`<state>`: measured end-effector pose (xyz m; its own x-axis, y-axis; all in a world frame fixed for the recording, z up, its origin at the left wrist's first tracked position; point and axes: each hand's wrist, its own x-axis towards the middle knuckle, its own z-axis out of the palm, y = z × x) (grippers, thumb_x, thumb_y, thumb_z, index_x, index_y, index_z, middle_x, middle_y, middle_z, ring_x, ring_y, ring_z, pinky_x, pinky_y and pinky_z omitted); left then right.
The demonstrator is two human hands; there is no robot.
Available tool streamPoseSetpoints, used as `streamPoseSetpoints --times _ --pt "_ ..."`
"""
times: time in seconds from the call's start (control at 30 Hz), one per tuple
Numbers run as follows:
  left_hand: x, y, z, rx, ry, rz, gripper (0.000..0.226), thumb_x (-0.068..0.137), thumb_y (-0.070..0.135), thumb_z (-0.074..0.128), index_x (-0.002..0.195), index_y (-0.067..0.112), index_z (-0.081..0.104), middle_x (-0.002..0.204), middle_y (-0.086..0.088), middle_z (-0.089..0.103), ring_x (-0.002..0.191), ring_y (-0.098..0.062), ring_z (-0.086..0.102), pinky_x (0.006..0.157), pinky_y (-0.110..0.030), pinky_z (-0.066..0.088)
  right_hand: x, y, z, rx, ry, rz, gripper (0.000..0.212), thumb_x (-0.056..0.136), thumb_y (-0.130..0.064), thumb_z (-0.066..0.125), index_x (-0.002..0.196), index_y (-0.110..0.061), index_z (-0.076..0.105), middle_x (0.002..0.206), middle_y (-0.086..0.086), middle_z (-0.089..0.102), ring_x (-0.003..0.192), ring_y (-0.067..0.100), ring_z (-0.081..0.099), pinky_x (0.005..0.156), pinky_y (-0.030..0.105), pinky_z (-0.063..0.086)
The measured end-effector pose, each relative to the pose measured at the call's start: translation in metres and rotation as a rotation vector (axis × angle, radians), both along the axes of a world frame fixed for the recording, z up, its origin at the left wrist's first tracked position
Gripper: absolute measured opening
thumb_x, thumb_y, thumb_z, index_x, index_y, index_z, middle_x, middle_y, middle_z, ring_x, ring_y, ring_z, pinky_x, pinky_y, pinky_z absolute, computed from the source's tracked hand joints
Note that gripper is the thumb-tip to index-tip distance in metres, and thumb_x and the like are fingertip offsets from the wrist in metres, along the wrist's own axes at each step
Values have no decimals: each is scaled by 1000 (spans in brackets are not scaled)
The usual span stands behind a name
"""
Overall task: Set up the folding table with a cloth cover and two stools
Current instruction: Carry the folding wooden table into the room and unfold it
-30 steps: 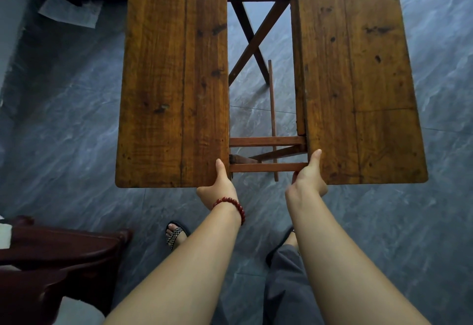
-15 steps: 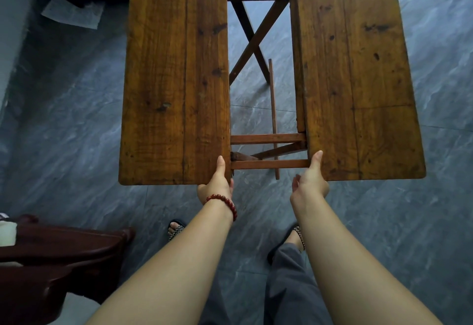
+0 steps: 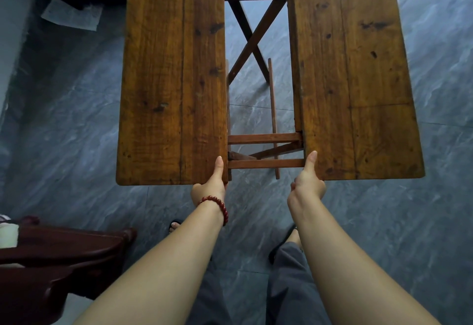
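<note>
- I see the folding table (image 3: 265,164) at 12 o'clock. Its left leaf (image 3: 174,81) and right leaf (image 3: 353,81) stand apart, and the cross-braced frame shows through the gap.
- My left hand (image 3: 210,187) pinches the left leaf's inner near corner, thumb flat on top. My right hand (image 3: 307,184) does likewise on the right leaf. The fingers underneath are hidden.
- Open floor (image 3: 64,145) lies at 3 and 9 o'clock, with dark wooden furniture (image 3: 64,253) near at 8 o'clock.
- The table's far end is cut off.
</note>
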<state>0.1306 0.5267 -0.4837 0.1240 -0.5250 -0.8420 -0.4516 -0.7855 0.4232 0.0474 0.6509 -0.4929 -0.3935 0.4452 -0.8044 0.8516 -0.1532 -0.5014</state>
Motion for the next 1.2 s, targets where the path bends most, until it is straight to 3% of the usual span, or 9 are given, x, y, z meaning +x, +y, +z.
streamPoseSetpoints --times 0.03,0.13,0.27,0.4,0.53,0.63,0.73,0.9,1.2 --pt "0 1 0 4 -5 -4 80 60 55 77 121 9 50 127 -8 55 116 -34 54 98 -49 47 1 1 -1 -7 3 -4 86 72 -72 58 130 -10 47 102 0 55 67 10 50 63 26 45" --pt "-1 2 -1 32 15 12 80 62 53 76 123 9 49 128 -6 53 115 -33 55 93 -44 51 -2 1 -2 -10 -17 -2 89 72 -72 59 134 -10 44 117 3 61 83 17 60 75 33 53" --pt "-4 -1 5 89 92 79 74 70 40 77 128 6 45 131 -9 50 115 -30 54 81 -33 56 -4 3 2 -37 -31 15 82 71 -73 59 126 -13 51 114 3 65 88 17 63 79 34 56" --pt "0 -4 9 166 140 71 73 73 34 77 131 8 42 135 -10 47 118 -31 52 79 -34 55 -4 12 6 -152 -6 -15 61 78 -60 64 116 -12 58 87 -2 62 65 8 54 55 21 47" --pt "9 -4 10 198 159 -78 63 78 31 73 128 3 46 123 -12 55 92 -20 60 73 -29 54 -3 25 3 -237 23 -10 54 81 -50 67 115 -9 59 66 -4 49 56 5 45 56 17 45" --pt "17 -5 10 244 147 -157 54 83 32 67 124 3 48 117 -11 57 91 -20 60 80 -33 54 0 32 4 -262 42 3 53 80 -50 68 113 -9 58 79 -1 54 68 8 52 64 19 49" --pt "22 -8 11 219 193 -84 46 85 28 66 122 8 48 126 -12 55 107 -25 57 87 -36 51 -2 40 8 -240 89 -50 45 82 -46 67 111 -14 51 107 2 60 92 16 61 75 24 53" --pt "23 -11 13 104 234 3 42 83 13 68 120 0 52 129 -15 55 115 -28 56 87 -30 49 -4 42 15 -205 137 -37 21 88 -33 64 91 -17 52 92 -1 62 78 12 62 58 20 50" --pt "6 -10 7 41 282 -78 12 84 13 68 85 6 58 91 -6 63 77 -14 62 79 -27 51 12 28 -5 -85 170 98 34 76 -51 72 78 -22 55 99 3 66 97 25 64 95 41 51"
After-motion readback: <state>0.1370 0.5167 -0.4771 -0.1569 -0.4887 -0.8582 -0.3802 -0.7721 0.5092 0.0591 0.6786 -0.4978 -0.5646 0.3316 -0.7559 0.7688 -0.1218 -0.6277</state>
